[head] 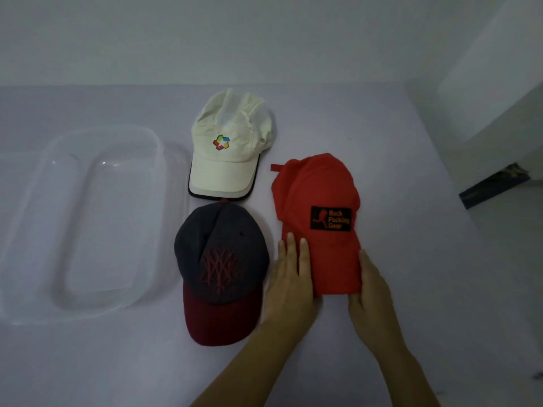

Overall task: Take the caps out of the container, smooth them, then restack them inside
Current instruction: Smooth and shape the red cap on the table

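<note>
Three caps lie on the pale surface. A white cap (pixel 232 148) with a coloured logo sits at the back centre. In front of it lies a dark grey cap (pixel 220 259) with a maroon brim. To the right rests a red cap (pixel 317 207) with a black patch. My left hand (pixel 289 277) lies flat on the left side of the red cap's brim, fingers apart. My right hand (pixel 371 286) grips the brim's right edge. The clear plastic container (pixel 44 230) stands at the left, with nothing inside.
The surface's right edge runs diagonally at the far right, with a dark object (pixel 493 186) on the floor beyond it. A white wall rises behind the surface.
</note>
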